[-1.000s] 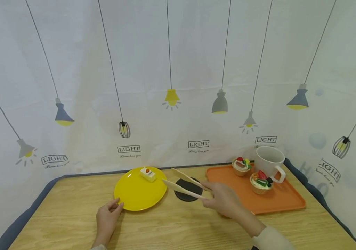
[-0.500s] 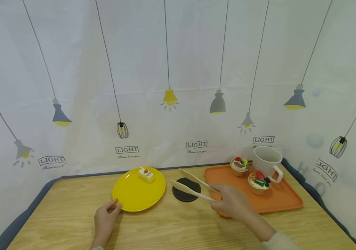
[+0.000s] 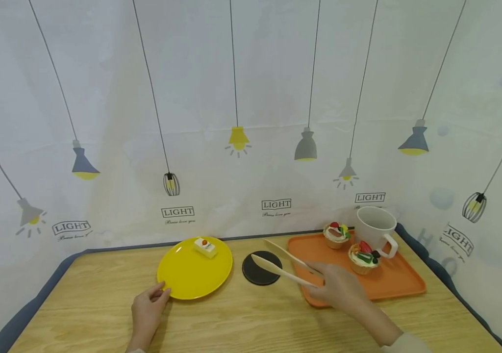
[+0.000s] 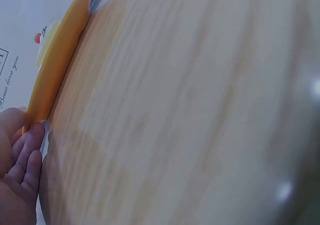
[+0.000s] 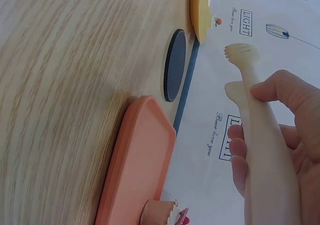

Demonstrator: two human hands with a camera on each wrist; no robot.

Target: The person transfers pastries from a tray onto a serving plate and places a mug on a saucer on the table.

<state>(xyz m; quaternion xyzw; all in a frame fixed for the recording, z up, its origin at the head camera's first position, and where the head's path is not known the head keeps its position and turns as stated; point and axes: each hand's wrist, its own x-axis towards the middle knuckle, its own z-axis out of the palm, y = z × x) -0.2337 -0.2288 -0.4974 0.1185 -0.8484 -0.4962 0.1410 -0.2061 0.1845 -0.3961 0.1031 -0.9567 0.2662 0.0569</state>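
My left hand [image 3: 148, 314] pinches the near left rim of a round yellow plate [image 3: 189, 277]. In the left wrist view the thumb and fingers [image 4: 32, 167] meet at the plate's edge [image 4: 57, 65]. A small white cake slice with a red-orange topping [image 3: 205, 248] sits on the plate's far side. My right hand [image 3: 343, 289] grips cream-coloured tongs [image 3: 284, 272]; their arms are spread, with nothing between the tips. The tongs hang over the space between a black round coaster [image 3: 262, 277] and the orange tray [image 3: 392, 284]. In the right wrist view one tong tip [image 5: 242, 54] has ridged teeth.
On the tray stand two fruit-topped tarts, one at the back [image 3: 336, 238] and one nearer [image 3: 363, 262], beside a white mug [image 3: 375, 228]. Behind the wooden table [image 3: 233, 323] hangs a white cloth [image 3: 215, 171] printed with lamps.
My right hand has carried the tongs to the right, from beside the plate to over the coaster and tray edge. The left hand keeps its hold on the plate; the head view shifts slightly.
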